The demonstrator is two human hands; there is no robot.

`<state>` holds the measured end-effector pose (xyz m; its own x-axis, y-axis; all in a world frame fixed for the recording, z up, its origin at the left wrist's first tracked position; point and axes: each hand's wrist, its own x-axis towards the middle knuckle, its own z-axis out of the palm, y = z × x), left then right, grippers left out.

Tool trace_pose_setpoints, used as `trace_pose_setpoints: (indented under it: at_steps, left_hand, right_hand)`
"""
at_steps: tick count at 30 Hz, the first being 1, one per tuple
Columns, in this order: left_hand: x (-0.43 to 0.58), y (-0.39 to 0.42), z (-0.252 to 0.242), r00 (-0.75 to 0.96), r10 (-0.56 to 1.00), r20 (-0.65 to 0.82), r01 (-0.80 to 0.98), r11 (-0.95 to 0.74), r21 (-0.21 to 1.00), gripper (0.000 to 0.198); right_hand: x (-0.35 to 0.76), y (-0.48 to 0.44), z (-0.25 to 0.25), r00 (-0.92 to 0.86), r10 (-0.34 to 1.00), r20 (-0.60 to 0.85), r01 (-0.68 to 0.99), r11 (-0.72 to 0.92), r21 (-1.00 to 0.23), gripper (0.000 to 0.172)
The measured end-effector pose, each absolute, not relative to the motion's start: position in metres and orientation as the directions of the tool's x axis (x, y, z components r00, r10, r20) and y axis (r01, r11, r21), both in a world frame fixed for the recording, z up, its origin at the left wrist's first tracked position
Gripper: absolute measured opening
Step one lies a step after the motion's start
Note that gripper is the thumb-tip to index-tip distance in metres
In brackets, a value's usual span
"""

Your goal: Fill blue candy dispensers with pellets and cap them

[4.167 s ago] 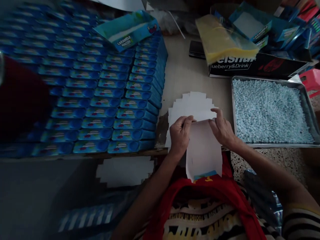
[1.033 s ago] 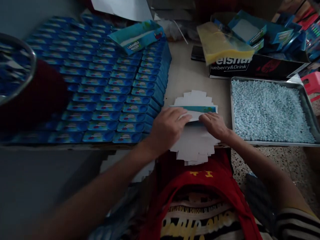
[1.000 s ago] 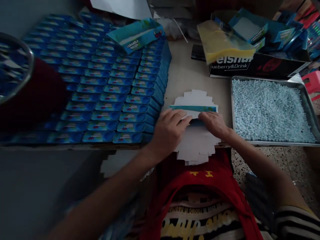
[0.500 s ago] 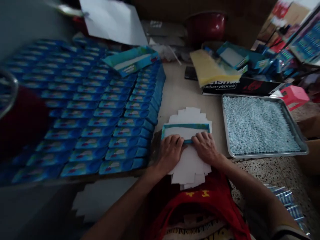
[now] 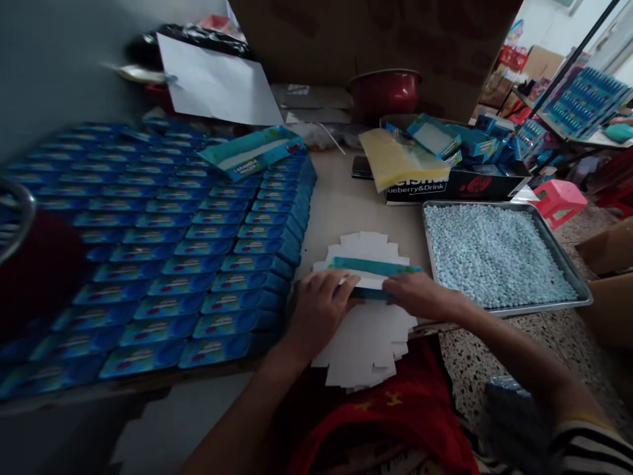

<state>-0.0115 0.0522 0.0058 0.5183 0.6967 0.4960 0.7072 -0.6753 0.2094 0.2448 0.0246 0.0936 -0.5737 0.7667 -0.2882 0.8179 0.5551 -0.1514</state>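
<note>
Between my hands is a small blue cardboard tray box [image 5: 372, 267] with a white inside, its far wall standing up. My left hand [image 5: 324, 297] is closed on its left end, and my right hand [image 5: 409, 290] grips its right end. Under the box lies a stack of flat white cardboard blanks [image 5: 363, 340] with notched edges, reaching over the table's front edge. My fingertips partly cover the near wall and the ends of the box.
Rows of blue packs [image 5: 198, 247] fill the left, with a folded blue box [image 5: 254, 153] on top. A metal tray of pale blue pellets [image 5: 499, 254] stands right. Behind it is a black carton [image 5: 455, 188] holding blue boxes and a yellow sheet [image 5: 403, 158]. A red pot [image 5: 386, 92] stands at the back.
My right hand has turned sideways at the box's right end, and my left hand has shifted round its left end. The head view has tilted up, so the scene sits lower.
</note>
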Motion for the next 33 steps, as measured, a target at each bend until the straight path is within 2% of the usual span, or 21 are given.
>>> trace_pose_setpoints:
  at_steps: [2,3,5,7,8,9,11,13,15,17,19,20,22,24,25,27,28,29,31,33]
  left_hand:
    - [-0.013,0.056,0.011,0.332,0.612,0.718,0.727,-0.651,0.219,0.03]
    - [-0.01,0.064,0.013,0.233,0.59,0.773,0.74,-0.623,0.252,0.036]
    - [0.002,0.092,0.014,0.123,0.64,0.759,0.756,-0.556,0.346,0.044]
    - [0.021,0.131,0.011,0.207,0.792,0.575,0.769,-0.495,0.405,0.056]
    - [0.032,0.152,0.009,0.298,0.849,0.437,0.782,-0.479,0.398,0.068]
    - [0.042,0.172,0.007,0.373,0.879,0.296,0.798,-0.467,0.381,0.079]
    - [0.057,0.202,0.002,0.465,0.885,0.034,0.827,-0.447,0.341,0.088]
    - [0.064,0.219,-0.003,0.517,0.85,-0.102,0.827,-0.465,0.316,0.085]
    - [0.063,0.223,-0.008,0.566,0.817,-0.111,0.8,-0.512,0.315,0.08]
    - [0.058,0.219,-0.012,0.584,0.81,-0.053,0.779,-0.541,0.317,0.079]
    - [0.053,0.212,-0.012,0.576,0.817,0.021,0.763,-0.546,0.346,0.076]
    - [0.051,0.207,-0.01,0.563,0.824,0.062,0.752,-0.543,0.374,0.069]
    - [0.046,0.197,-0.002,0.502,0.852,0.148,0.723,-0.508,0.468,0.041]
    - [0.04,0.186,0.015,0.4,0.892,0.21,0.665,-0.441,0.603,0.017]
    - [0.036,0.179,0.026,0.351,0.907,0.233,0.619,-0.411,0.669,0.009]
    - [0.028,0.166,0.053,0.292,0.917,0.272,0.506,-0.39,0.769,0.008]
    - [0.025,0.161,0.067,0.274,0.917,0.289,0.455,-0.389,0.801,0.012]
    - [0.021,0.156,0.081,0.253,0.92,0.298,0.413,-0.381,0.827,0.016]
    - [0.016,0.151,0.101,0.225,0.935,0.272,0.339,-0.337,0.878,0.023]
    - [0.014,0.147,0.108,0.221,0.961,0.168,0.254,-0.223,0.941,0.034]
  right_hand:
    - [0.277,0.017,0.137,-0.531,0.838,-0.127,0.847,0.528,-0.059,0.02]
    - [0.295,0.021,0.159,-0.479,0.878,-0.001,0.878,0.479,0.016,0.024]
    - [0.332,0.051,0.202,-0.32,0.896,0.309,0.944,0.276,0.178,0.02]
    - [0.365,0.11,0.233,-0.176,0.869,0.462,0.968,0.066,0.244,0.023]
    - [0.379,0.145,0.241,-0.152,0.879,0.452,0.975,0.058,0.216,0.032]
    - [0.39,0.179,0.245,-0.151,0.893,0.425,0.983,0.091,0.158,0.04]
    - [0.399,0.23,0.235,-0.181,0.823,0.538,0.982,0.185,0.048,0.041]
    - [0.387,0.245,0.206,-0.217,0.748,0.627,0.963,0.268,0.013,0.037]
    - [0.357,0.224,0.161,-0.22,0.817,0.533,0.967,0.256,0.006,0.04]
    - [0.32,0.184,0.112,-0.208,0.943,0.261,0.975,0.221,-0.023,0.039]
    - [0.29,0.144,0.067,-0.178,0.983,0.046,0.982,0.18,-0.05,0.06]
    - [0.281,0.129,0.049,-0.18,0.984,0.0,0.982,0.18,-0.063,0.072]
    - [0.273,0.11,0.025,-0.179,0.984,-0.002,0.976,0.177,-0.127,0.088]
    - [0.276,0.101,0.016,-0.137,0.989,0.058,0.944,0.148,-0.295,0.088]
    - [0.279,0.098,0.017,-0.097,0.993,0.073,0.893,0.119,-0.434,0.082]
    - [0.282,0.09,0.023,-0.014,0.999,0.03,0.648,0.032,-0.761,0.063]
    - [0.283,0.085,0.028,0.009,1.0,-0.024,0.456,-0.025,-0.89,0.053]
    - [0.282,0.08,0.033,0.013,0.996,-0.086,0.251,-0.087,-0.964,0.047]
    - [0.28,0.072,0.042,0.005,0.981,-0.193,-0.082,-0.192,-0.978,0.041]
    - [0.278,0.067,0.049,0.027,0.966,-0.255,-0.256,-0.24,-0.936,0.041]
